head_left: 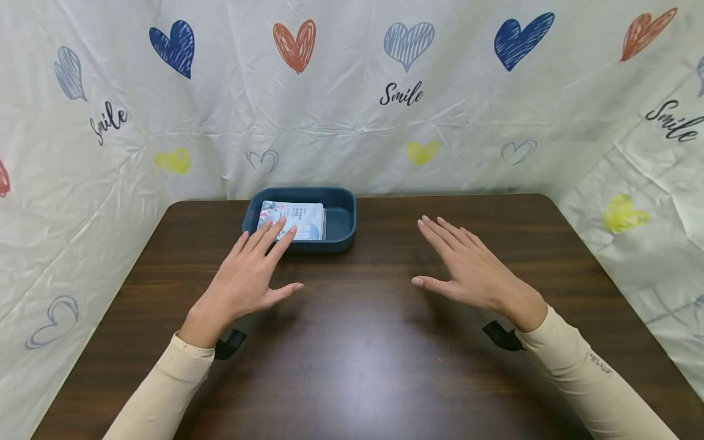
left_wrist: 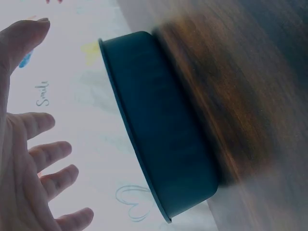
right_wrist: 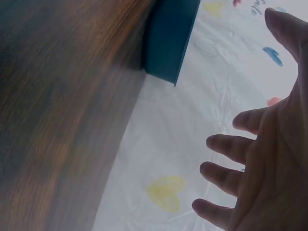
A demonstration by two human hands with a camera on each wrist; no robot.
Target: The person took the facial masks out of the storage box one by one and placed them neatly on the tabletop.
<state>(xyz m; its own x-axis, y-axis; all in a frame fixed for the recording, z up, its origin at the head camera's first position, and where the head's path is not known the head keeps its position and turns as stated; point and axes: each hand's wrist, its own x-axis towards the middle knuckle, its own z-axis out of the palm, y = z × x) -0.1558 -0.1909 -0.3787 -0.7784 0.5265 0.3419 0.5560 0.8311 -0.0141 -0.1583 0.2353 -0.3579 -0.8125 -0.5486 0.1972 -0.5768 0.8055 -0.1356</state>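
Observation:
A dark blue rectangular bin (head_left: 345,217) stands at the back of the table, left of the middle. Inside it lies a small stack of light blue printed packets (head_left: 308,221), flowers and lettering on the top one. My left hand (head_left: 242,284) hovers in front of the bin with fingers spread, its fingertips overlapping the packets in the head view. The left wrist view shows the bin's outer wall (left_wrist: 159,120) beyond the fingers, which hold nothing. My right hand (head_left: 475,272) is held over the table's right half, fingers extended, thumb apart, nothing in it.
The dark brown wooden table (head_left: 352,342) reaches back to a white curtain (head_left: 341,116) printed with hearts and the word Smile, which also hangs along both sides. Each wrist carries a black strap (head_left: 503,336) below a cream sleeve.

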